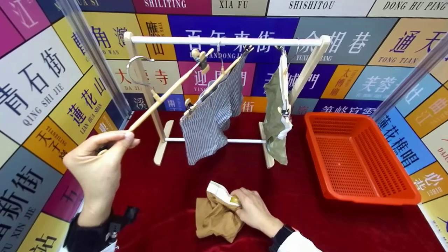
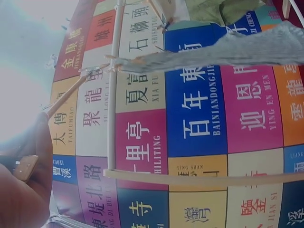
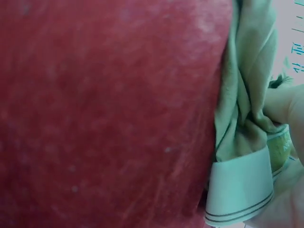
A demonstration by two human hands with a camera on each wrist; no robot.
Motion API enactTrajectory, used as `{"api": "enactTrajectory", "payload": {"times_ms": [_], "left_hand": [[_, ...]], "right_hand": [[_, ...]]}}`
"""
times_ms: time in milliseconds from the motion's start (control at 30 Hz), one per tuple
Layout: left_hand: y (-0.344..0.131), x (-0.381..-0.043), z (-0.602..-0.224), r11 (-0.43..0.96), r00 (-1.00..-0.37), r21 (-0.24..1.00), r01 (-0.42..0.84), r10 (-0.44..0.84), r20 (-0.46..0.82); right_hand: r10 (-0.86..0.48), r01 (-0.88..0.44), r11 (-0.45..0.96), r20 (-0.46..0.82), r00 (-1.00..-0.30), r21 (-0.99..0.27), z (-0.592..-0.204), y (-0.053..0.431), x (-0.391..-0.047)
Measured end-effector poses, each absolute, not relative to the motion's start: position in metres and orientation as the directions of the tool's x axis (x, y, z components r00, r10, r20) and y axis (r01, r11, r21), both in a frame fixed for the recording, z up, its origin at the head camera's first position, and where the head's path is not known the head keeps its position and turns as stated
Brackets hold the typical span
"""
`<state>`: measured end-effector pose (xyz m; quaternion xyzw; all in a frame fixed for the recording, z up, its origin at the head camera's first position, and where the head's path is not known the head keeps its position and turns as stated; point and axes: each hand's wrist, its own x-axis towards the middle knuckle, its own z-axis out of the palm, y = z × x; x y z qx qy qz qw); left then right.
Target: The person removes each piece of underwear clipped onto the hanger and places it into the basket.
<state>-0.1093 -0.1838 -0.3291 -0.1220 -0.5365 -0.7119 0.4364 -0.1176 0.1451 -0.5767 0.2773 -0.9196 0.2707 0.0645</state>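
Observation:
My left hand [image 1: 99,164] is raised at the left and pinches one end of a wooden clip hanger [image 1: 171,90] between thumb and fingers. The hanger slants up toward the rack, with its metal hook on the left side and a clip near its far end; no garment hangs on it. Low in the middle, my right hand [image 1: 257,211] grips the waistband of brown shorts [image 1: 217,220]. Their white waistband lining [image 3: 240,187] faces the camera in the right wrist view. The shorts touch the red cloth [image 1: 157,206], and some right fingers are hidden by the fabric.
A small clothes rack [image 1: 231,41] with a white bar stands behind. Striped shorts [image 1: 206,131] and an olive garment [image 1: 274,136] hang from it on clip hangers. To the right sits an orange plastic basket [image 1: 320,168]. Panels with printed characters surround the cloth.

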Motion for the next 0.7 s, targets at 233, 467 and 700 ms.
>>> {"api": "enactTrajectory", "payload": {"times_ms": [233,467,700], "left_hand": [[-0.192,-0.11,-0.331,-0.035,-0.594,0.682,0.731,-0.525,0.61],[-0.198,-0.113,-0.335,-0.023,-0.582,0.685,0.728,-0.548,0.6],[-0.199,-0.116,-0.339,-0.028,-0.588,0.694,0.72,-0.555,0.588]], "right_hand": [[-0.392,-0.467,0.589,0.272,-0.879,-0.659,-0.559,0.15,-0.119],[-0.312,-0.44,0.482,0.32,-0.894,-0.758,-0.541,0.154,-0.121],[-0.275,-0.408,0.407,0.316,-0.908,-0.818,-0.52,0.164,-0.119]]}}
